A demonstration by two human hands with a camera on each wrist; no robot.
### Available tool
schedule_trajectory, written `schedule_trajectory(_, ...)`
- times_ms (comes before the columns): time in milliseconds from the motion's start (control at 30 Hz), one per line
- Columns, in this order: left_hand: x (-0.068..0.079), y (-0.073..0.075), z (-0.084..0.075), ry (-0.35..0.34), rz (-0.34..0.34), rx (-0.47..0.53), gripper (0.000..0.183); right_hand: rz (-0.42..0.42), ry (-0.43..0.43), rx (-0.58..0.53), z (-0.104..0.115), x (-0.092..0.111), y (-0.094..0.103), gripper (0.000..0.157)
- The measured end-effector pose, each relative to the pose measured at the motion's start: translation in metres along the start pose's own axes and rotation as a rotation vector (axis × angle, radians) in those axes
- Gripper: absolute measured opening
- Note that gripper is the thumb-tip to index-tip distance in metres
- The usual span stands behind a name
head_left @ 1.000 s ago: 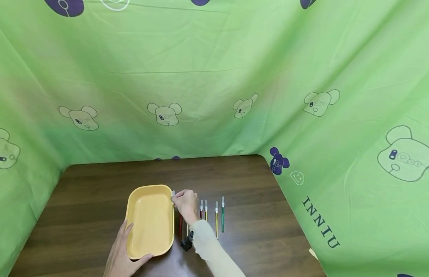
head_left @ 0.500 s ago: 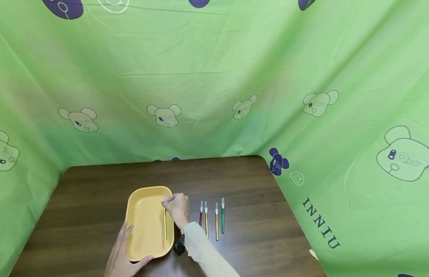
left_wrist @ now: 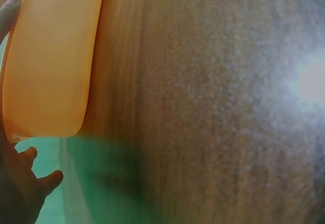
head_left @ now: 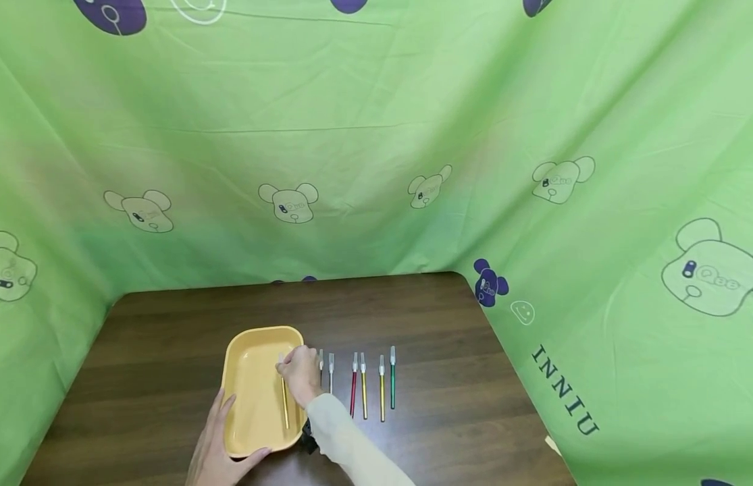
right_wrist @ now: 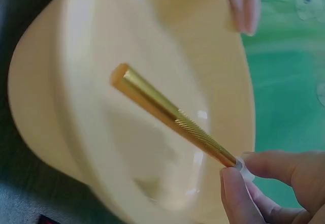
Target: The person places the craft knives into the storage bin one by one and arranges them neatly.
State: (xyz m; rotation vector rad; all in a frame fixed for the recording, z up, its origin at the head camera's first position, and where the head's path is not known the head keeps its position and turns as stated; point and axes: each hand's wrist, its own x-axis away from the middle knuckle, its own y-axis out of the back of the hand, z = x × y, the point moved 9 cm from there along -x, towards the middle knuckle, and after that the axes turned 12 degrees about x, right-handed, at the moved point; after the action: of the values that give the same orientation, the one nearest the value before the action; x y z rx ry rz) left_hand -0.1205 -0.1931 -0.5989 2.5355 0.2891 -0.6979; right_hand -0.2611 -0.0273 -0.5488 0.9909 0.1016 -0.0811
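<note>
My right hand (head_left: 304,375) pinches a gold-handled craft knife (right_wrist: 170,113) by its clear-capped end, between thumb and fingertips. The knife slants over the inside of a yellow plastic tray (head_left: 254,385), its bare handle end pointing toward me in the head view. At the tray's near left corner, my left hand (head_left: 213,442) holds the rim, fingers along the left side and thumb along the near edge. The left wrist view shows the tray's outer wall (left_wrist: 51,61) with two spread fingers (left_wrist: 50,182) beyond its end.
Right of the tray, several capped craft knives lie in a row on the brown wooden table (head_left: 437,351), among them a silver one (head_left: 331,371), a red one (head_left: 354,385) and a green one (head_left: 393,381). A green printed cloth (head_left: 364,223) hangs around the table.
The gold craft knife has moved left with my right hand, from the tray's right rim to over its inside. The left hand stays at the tray's corner.
</note>
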Motion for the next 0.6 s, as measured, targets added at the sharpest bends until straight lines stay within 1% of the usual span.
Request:
schedule_trajectory(100,0.000,0.000,0.001,0.006,-0.002,-0.010,0.123,-0.012,0.023,0.027,0.003,0.001,-0.003,0.033)
schedule_trajectory(167,0.001,0.001,0.002,0.012,-0.004,-0.014,0.124,-0.017,0.022,0.045,0.005,0.002,-0.006,0.040)
schedule_trajectory(267,0.001,0.000,0.002,-0.009,-0.008,0.001,0.124,-0.013,0.017,0.077,0.007,0.004,-0.010,0.045)
schedule_trajectory(367,0.001,0.000,0.002,-0.033,-0.010,0.017,0.122,-0.001,0.029,0.137,0.009,0.007,-0.018,0.039)
schedule_trajectory(433,0.001,-0.001,0.002,-0.047,-0.011,0.020,0.122,-0.009,0.046,0.200,0.011,0.008,-0.023,0.032)
schedule_trajectory(500,0.001,-0.001,0.002,-0.048,-0.007,0.018,0.122,-0.031,0.063,0.254,0.014,0.009,-0.026,0.026)
schedule_trajectory(600,0.001,0.000,0.002,-0.052,-0.009,0.006,0.122,-0.047,0.079,0.289,0.017,0.009,-0.031,0.027)
